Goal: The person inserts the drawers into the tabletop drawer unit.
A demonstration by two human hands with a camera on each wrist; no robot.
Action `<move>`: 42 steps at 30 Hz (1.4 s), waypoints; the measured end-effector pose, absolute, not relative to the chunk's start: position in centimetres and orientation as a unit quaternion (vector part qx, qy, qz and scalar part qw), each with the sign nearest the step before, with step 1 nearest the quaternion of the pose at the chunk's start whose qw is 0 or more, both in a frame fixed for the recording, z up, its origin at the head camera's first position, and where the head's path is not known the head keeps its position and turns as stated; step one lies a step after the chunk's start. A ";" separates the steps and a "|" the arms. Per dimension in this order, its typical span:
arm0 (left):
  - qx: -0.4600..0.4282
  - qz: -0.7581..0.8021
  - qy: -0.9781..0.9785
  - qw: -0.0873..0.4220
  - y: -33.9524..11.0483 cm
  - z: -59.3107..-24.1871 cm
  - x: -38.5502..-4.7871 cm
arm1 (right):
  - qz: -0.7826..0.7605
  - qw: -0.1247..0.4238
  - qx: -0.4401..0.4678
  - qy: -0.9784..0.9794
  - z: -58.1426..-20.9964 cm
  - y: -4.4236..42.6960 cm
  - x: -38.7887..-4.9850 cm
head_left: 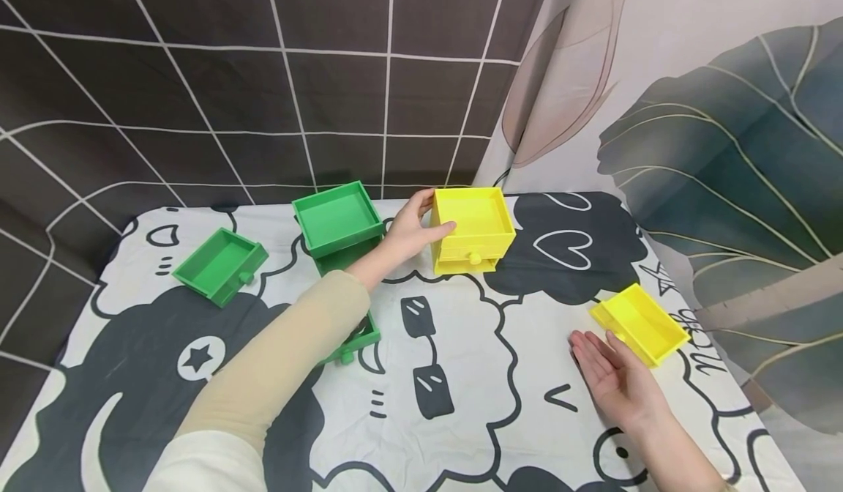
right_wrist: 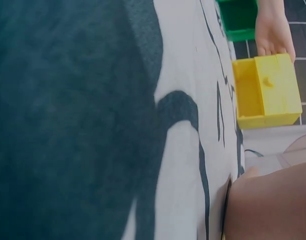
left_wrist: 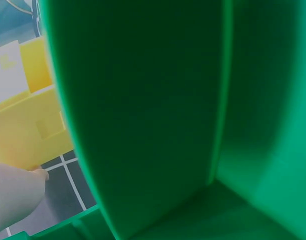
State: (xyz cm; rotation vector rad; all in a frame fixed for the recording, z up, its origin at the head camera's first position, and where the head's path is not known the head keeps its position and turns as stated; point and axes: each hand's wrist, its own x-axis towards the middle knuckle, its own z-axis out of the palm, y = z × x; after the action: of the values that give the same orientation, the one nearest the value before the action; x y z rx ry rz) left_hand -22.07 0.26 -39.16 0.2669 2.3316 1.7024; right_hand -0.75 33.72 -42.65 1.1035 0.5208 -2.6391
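Well left of the yellow box, a loose green drawer lies on the cloth-covered worktop. Between it and the yellow box stands a green box; nearer the person than the yellow box, another green drawer shows past the left forearm, which hides whether it sits in the green box.

The left hand grips the left wall of the yellow box, thumb over the front top edge. One drawer front with a knob is in place there, with an open slot beneath it. The step in hand looks like steadying this box for its drawers.

Right of the yellow box and nearer the person lies a loose yellow drawer. The right hand is palm up with fingers extended, right beside that drawer; contact is unclear. The next move seems to call for gripping the drawer and lining it up with the slot.
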 end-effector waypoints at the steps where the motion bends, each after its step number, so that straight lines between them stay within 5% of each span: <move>1: 0.092 0.583 0.798 0.121 0.3 -39.2 -22.1 | -0.902 0.118 0.373 0.180 -42.7 33.9 -0.7; 25: 0.085 0.591 0.792 0.126 0.3 -39.2 -22.1 | -0.899 0.102 0.397 0.153 -43.3 36.2 -0.4; 42: 0.086 0.603 0.783 0.128 0.3 -39.2 -22.1 | -0.876 0.026 0.473 0.091 -42.6 35.3 -1.3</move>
State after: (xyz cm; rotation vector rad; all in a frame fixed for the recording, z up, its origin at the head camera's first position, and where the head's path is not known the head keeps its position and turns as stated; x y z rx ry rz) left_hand -22.08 0.28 -39.17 0.2499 2.2767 1.7552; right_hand -1.32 35.30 -42.63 1.4602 0.2805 -2.7077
